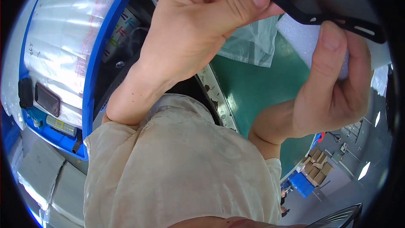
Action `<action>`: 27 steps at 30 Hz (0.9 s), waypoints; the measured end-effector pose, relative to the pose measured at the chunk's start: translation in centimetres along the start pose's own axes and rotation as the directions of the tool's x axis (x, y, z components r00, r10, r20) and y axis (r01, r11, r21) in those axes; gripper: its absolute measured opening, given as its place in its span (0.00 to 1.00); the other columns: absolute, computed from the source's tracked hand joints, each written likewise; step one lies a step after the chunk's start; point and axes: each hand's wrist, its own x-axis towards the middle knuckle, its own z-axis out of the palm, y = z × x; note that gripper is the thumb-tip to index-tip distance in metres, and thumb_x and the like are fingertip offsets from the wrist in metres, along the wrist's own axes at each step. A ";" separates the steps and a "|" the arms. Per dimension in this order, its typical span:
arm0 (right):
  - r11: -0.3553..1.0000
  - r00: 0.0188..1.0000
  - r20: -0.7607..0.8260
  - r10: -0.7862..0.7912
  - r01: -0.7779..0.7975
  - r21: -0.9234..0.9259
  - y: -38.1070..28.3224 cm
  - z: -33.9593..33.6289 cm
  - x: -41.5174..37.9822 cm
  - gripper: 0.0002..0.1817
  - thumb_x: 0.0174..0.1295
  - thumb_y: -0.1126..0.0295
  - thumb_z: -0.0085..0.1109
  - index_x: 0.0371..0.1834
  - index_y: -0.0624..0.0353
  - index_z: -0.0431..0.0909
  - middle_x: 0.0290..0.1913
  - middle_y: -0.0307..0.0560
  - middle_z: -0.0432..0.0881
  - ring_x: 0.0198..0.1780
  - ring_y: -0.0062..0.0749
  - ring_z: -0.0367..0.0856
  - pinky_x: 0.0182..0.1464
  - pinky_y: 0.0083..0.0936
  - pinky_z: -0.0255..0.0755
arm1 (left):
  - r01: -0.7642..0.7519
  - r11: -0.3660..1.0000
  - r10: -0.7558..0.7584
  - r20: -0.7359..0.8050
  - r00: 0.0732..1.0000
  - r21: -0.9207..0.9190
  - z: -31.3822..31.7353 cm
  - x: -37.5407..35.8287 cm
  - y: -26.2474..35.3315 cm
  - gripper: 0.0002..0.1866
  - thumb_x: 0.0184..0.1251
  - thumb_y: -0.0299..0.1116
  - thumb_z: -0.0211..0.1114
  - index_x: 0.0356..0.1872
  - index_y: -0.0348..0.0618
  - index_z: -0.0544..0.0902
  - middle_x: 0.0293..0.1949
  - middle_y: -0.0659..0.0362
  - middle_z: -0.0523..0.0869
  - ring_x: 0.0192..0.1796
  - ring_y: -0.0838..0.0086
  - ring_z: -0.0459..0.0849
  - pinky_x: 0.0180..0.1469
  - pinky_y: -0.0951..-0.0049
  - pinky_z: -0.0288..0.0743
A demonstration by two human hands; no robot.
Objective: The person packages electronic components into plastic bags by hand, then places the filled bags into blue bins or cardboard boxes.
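Observation:
A dark, glossy black panel [320,0] with a slotted rim is held up close at the top right, its far part cut off by the view. My left hand [202,17] is closed on its left edge, the thumb lying along the rim. On the lower edge, beside the oblong slots, my right hand [337,76] pinches the panel between thumb and fingers. Behind the panel, white foam sheeting [297,38] shows next to the right fingers. A clear plastic bag [263,44] lies on the green tabletop [253,84] below the left hand.
To the left stands a blue crate [89,59] with silvery-white plastic packages [63,29], a phone [47,99] and small items on top. The table has a worn metal edge [217,97]. Cardboard boxes [316,169] and a blue bin [301,183] are farther off at lower right.

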 end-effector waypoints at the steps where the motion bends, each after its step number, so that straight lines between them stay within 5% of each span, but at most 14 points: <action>1: 1.000 1.000 0.006 -0.005 0.005 0.009 -0.1 0.4 0.0 0.09 0.62 0.72 0.73 0.36 0.69 0.88 0.33 0.43 0.87 0.36 0.23 0.82 0.42 0.15 0.72 | -0.007 1.000 0.007 -0.004 1.000 0.006 -0.1 -0.2 0.3 0.13 0.83 0.31 0.56 0.60 0.38 0.77 0.52 0.56 0.88 0.54 0.72 0.88 0.59 0.69 0.84; 5: 0.987 0.987 -0.037 -0.156 0.154 -0.047 -1.0 2.1 0.0 0.09 0.63 0.72 0.72 0.38 0.70 0.88 0.37 0.45 0.88 0.39 0.26 0.84 0.46 0.17 0.75 | -0.025 0.999 0.025 -0.016 1.000 0.026 -0.2 0.0 0.5 0.13 0.82 0.30 0.56 0.61 0.39 0.77 0.52 0.56 0.88 0.54 0.73 0.88 0.59 0.70 0.84; 9: 0.990 0.995 0.054 -0.080 0.086 -0.113 -2.2 2.3 0.3 0.09 0.64 0.72 0.72 0.39 0.69 0.88 0.39 0.46 0.89 0.41 0.26 0.85 0.47 0.18 0.75 | -0.026 0.999 0.027 -0.015 1.000 0.038 -0.4 -0.3 0.8 0.13 0.82 0.30 0.57 0.61 0.39 0.76 0.52 0.57 0.87 0.54 0.73 0.87 0.59 0.70 0.83; 13: 0.993 0.992 -0.046 -0.119 0.119 -0.008 -1.9 3.1 -0.1 0.10 0.64 0.72 0.71 0.41 0.69 0.88 0.39 0.45 0.89 0.40 0.26 0.84 0.46 0.18 0.75 | -0.015 0.999 0.016 -0.015 1.000 0.047 -0.6 -0.3 0.7 0.13 0.81 0.29 0.57 0.61 0.39 0.76 0.53 0.57 0.87 0.54 0.74 0.87 0.58 0.70 0.83; 17: 0.975 0.999 0.009 0.037 -0.034 -0.217 -4.2 3.3 -0.2 0.09 0.66 0.72 0.70 0.41 0.70 0.88 0.39 0.47 0.89 0.41 0.27 0.85 0.48 0.19 0.77 | -0.004 0.998 0.005 -0.016 1.000 0.059 -0.7 -0.4 0.6 0.14 0.81 0.28 0.58 0.62 0.40 0.76 0.53 0.58 0.87 0.54 0.74 0.86 0.58 0.70 0.83; 24: 0.973 0.992 0.046 -0.119 0.108 0.203 -0.7 3.7 0.4 0.08 0.69 0.74 0.66 0.42 0.71 0.87 0.41 0.51 0.90 0.42 0.30 0.88 0.50 0.21 0.82 | 0.014 0.997 -0.012 -0.024 1.000 0.082 -1.0 -0.2 0.5 0.14 0.80 0.28 0.58 0.62 0.40 0.75 0.53 0.59 0.86 0.54 0.75 0.86 0.57 0.71 0.82; 27: 0.990 0.990 0.081 -0.114 0.106 0.098 -0.3 3.1 0.6 0.08 0.69 0.75 0.66 0.42 0.71 0.87 0.41 0.51 0.90 0.42 0.30 0.88 0.49 0.22 0.82 | 0.025 0.995 -0.022 -0.026 0.999 0.096 -1.2 -0.2 0.4 0.15 0.79 0.27 0.59 0.62 0.40 0.75 0.54 0.59 0.86 0.54 0.76 0.85 0.57 0.71 0.82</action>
